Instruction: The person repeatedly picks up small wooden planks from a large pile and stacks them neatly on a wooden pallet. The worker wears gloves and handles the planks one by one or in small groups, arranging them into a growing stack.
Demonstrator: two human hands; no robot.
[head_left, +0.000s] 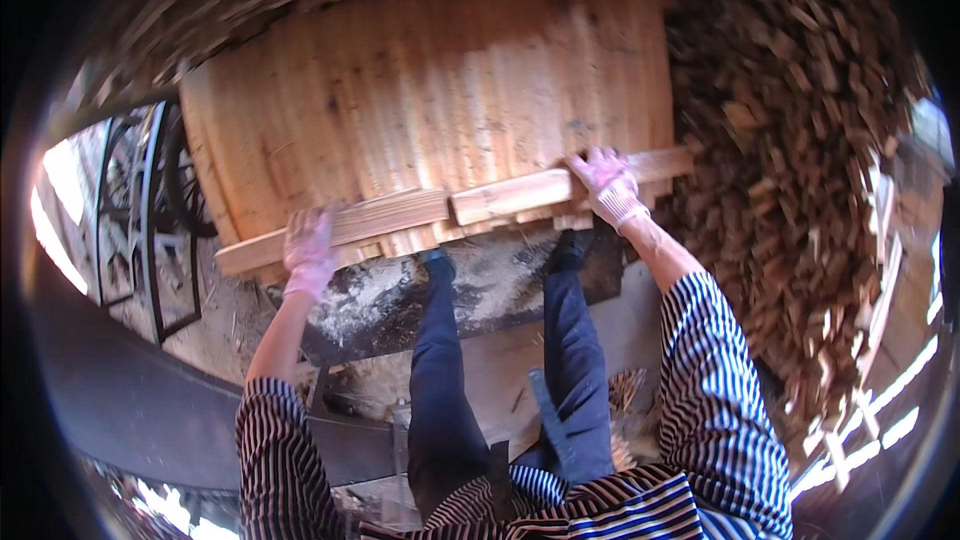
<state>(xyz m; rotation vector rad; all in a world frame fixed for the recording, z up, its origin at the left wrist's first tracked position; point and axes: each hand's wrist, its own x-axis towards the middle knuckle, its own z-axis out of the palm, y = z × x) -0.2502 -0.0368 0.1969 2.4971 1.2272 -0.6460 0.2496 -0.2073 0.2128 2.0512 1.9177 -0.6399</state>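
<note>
Two pale wooden strips lie end to end across the near edge of a broad surface of boards set side by side (420, 90). My left hand (308, 250), in a pinkish work glove, is closed round the left strip (390, 215) near its outer end. On the right strip (515, 195), my right hand (607, 185) grips past the middle, in a glove of the same kind; the strip's far end sticks out beyond the boards. A narrow gap parts the strips' inner ends. Motion blurs the left fingers somewhat.
A large heap of short wood offcuts (780, 140) rises on the right. Sawdust (370, 295) covers a dark plate by my feet. At the left stand a black metal frame (155, 220) and a wheel. A dark curved surface (150, 410) runs along the lower left.
</note>
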